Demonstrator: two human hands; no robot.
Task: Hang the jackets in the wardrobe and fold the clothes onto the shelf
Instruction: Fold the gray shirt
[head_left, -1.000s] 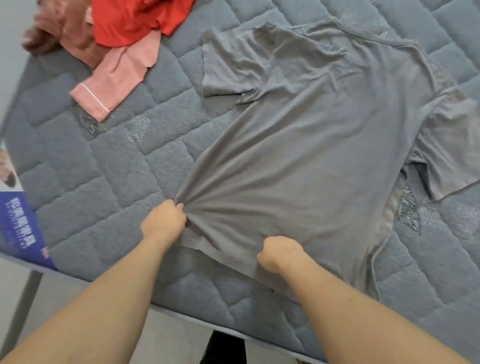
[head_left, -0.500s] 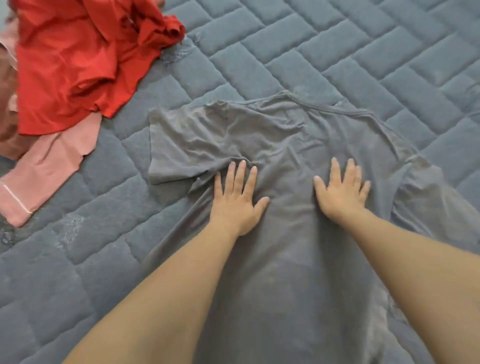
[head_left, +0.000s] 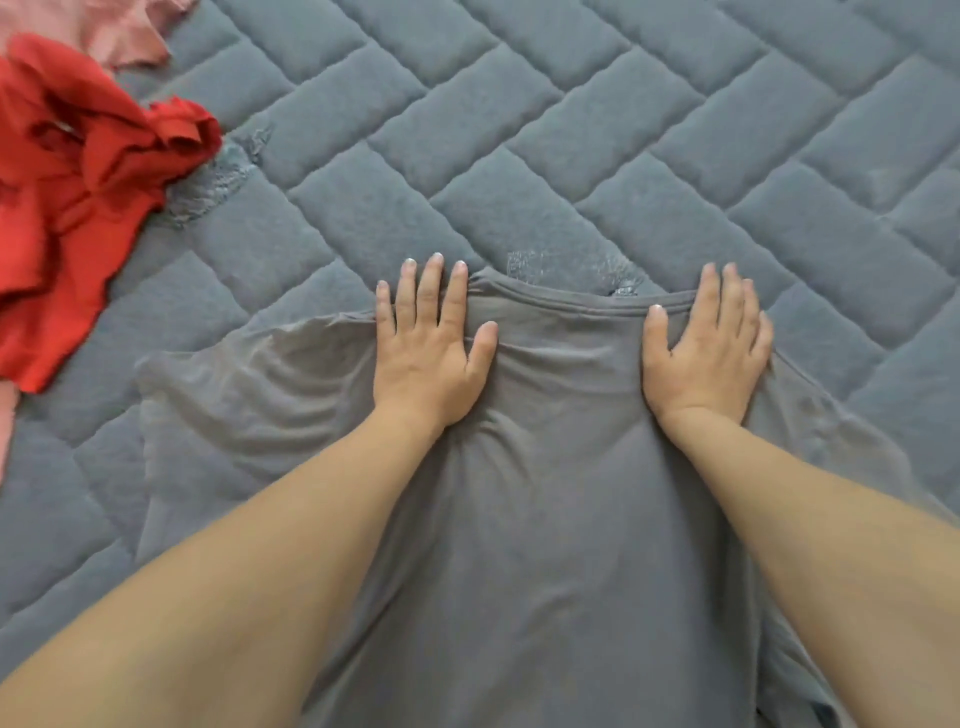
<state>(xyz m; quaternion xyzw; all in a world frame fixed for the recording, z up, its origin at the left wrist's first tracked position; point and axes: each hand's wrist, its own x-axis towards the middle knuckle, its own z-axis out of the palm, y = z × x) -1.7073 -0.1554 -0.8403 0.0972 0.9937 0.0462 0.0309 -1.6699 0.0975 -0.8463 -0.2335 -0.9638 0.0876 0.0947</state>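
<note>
Both hands lie flat with straight fingers, pressing the grey T-shirt (head_left: 545, 519) at its shoulders: the left hand (head_left: 428, 353) just left of the collar, the right hand (head_left: 709, 353) just right of it. The T-shirt lies spread on the quilted grey mattress (head_left: 571, 130). A crumpled red garment (head_left: 78, 182) lies well left of the T-shirt, a pink garment (head_left: 104, 26) beyond it.

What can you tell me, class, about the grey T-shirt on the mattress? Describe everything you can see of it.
The grey T-shirt is plain, of thin, soft-looking knit, and lies spread out on the quilted mattress, its ribbed neckline away from the person. One short sleeve lies spread out, rumpled, to the left; creases run across the chest. The left hand and right hand press flat on the shoulders beside the neckline. Its hem is out of view.
</note>
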